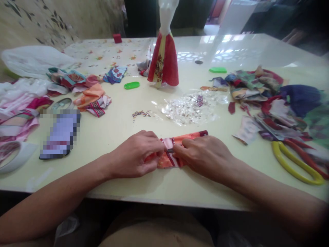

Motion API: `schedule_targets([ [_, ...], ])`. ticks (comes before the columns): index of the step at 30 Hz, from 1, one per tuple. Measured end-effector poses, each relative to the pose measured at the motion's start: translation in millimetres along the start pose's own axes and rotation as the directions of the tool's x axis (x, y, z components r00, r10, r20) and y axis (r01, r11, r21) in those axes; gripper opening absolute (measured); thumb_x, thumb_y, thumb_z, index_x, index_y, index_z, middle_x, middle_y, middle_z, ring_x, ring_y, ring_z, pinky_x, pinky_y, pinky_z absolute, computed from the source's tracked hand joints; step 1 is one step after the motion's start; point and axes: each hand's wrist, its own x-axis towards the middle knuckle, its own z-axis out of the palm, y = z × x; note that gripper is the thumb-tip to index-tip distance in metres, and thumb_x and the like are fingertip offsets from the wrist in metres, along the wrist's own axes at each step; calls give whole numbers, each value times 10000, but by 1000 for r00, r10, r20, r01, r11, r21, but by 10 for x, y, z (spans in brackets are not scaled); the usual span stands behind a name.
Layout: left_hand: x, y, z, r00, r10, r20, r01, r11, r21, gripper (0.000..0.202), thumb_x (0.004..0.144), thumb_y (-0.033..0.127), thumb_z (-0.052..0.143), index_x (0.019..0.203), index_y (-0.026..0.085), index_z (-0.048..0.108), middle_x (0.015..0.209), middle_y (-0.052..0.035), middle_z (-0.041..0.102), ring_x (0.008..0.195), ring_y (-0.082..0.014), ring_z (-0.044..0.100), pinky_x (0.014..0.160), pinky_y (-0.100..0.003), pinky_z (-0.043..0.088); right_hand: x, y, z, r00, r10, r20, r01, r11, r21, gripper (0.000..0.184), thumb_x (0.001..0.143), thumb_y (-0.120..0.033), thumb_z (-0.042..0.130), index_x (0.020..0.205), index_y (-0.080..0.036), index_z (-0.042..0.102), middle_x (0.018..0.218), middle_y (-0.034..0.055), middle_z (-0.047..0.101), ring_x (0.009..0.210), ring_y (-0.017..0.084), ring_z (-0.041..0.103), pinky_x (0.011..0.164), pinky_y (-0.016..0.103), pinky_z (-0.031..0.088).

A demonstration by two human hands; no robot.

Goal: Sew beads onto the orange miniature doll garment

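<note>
A small piece of orange and red patterned fabric (190,138) lies on the pale yellow table (154,185) near its front edge. My left hand (136,154) pinches its left part with the fingers curled together. My right hand (203,154) grips the cloth just to the right, thumb and fingers pressed on a pink striped fold between the two hands. Both hands rest on the table and cover most of the cloth.
A doll form in a red and cream skirt (164,61) stands at the back centre. A clear bag of beads (187,108) lies beyond the hands. Fabric scraps (269,99) and yellow-handled scissors (295,161) sit right; tape rolls (15,156) and cloth left.
</note>
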Motion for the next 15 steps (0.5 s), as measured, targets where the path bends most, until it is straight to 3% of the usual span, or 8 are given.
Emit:
schedule_targets([
  [7, -40, -51, 87, 985, 159, 72, -172, 956, 239, 126, 818, 143, 529, 892, 192, 618, 960, -55, 720, 998, -205, 625, 897, -333, 432, 11, 5, -34, 998, 26, 55, -27, 999, 25, 187, 830, -117, 439, 855, -217, 595, 644, -4, 620, 453, 103, 302, 488, 289, 60],
  [12, -31, -17, 94, 982, 162, 99, -185, 937, 295, 111, 832, 148, 511, 852, 187, 613, 952, -59, 725, 970, -196, 641, 884, -329, 426, -54, 73, -152, 997, 79, 4, -79, 997, 4, 140, 811, -123, 479, 760, -210, 575, 599, -17, 586, 458, 99, 330, 493, 278, 67],
  [15, -19, -25, 97, 985, 147, 95, -167, 952, 257, 118, 825, 146, 517, 867, 187, 619, 931, -56, 726, 958, -198, 645, 896, -335, 425, -86, 52, -192, 999, 20, -36, -16, 996, 88, 113, 838, -185, 508, 746, -205, 569, 599, -21, 590, 463, 93, 340, 496, 276, 69],
])
